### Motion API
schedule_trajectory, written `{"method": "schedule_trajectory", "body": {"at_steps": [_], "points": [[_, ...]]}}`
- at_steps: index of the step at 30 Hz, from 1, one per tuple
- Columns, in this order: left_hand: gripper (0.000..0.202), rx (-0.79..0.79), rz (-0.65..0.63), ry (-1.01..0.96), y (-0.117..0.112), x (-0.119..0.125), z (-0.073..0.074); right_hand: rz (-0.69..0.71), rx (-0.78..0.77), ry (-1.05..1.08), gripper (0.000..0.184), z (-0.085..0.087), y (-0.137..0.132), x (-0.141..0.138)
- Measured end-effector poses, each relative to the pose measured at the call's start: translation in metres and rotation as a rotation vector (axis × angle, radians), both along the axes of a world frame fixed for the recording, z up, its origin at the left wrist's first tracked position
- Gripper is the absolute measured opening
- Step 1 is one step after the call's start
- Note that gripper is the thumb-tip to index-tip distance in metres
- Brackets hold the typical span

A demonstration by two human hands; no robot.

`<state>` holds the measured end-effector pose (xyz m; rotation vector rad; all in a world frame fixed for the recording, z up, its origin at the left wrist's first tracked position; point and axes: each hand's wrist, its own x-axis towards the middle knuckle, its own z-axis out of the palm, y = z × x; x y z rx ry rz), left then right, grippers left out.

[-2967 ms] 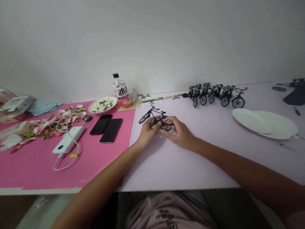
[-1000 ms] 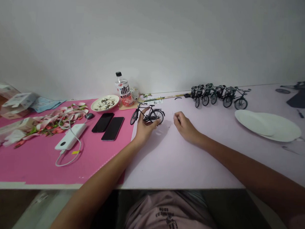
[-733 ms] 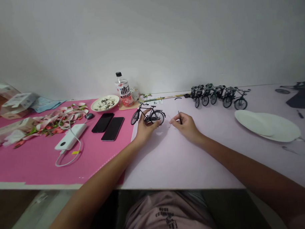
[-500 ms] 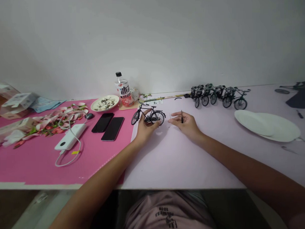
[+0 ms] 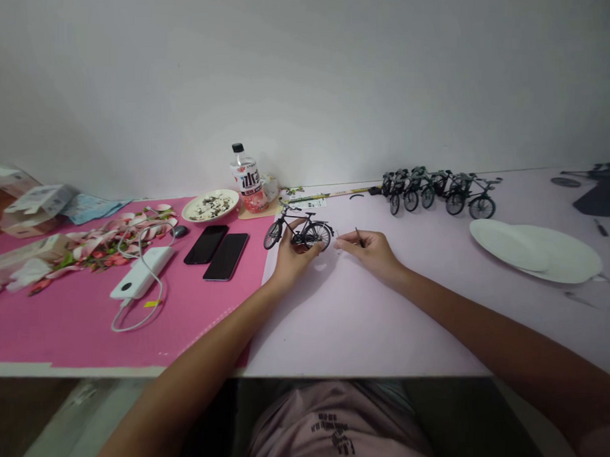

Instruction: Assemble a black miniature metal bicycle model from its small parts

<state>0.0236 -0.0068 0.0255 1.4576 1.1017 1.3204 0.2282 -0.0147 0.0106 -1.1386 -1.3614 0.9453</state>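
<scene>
Left hand point(image 5: 292, 265) firmly clasps model bicycle point(image 5: 311, 223); right hand point(image 5: 371, 249), at its three o'clock, pinches small part point(image 5: 337, 235), identity unclear. Presumably fitting; next requires alignment.

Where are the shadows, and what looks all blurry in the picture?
In the head view, a soft shadow lies on the pale tabletop beside the left hand holding the black bicycle; also in the head view, the light is dim, the dark block at the right edge looks smeary, and the thin dark stick in the right hand is too small to make out well.
</scene>
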Motion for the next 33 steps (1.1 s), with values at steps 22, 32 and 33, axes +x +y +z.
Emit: {"method": "schedule_trajectory", "body": {"at_steps": [22, 32, 33], "points": [[0.081, -0.012, 0.021, 0.043, -0.0051, 0.0011, 0.0041, 0.017, -0.089, -0.013, 0.036, -0.0013, 0.0011, 0.0014], [0.080, -0.027, -0.007, 0.009, -0.0071, 0.0028, 0.0053, 0.013, -0.089, -0.046, 0.035, -0.0058, 0.0035, 0.0023], [0.080, -0.026, -0.009, 0.003, -0.0071, 0.0030, 0.0050, 0.012, -0.087, -0.047, 0.035, -0.0069, 0.0042, 0.0026]]}}
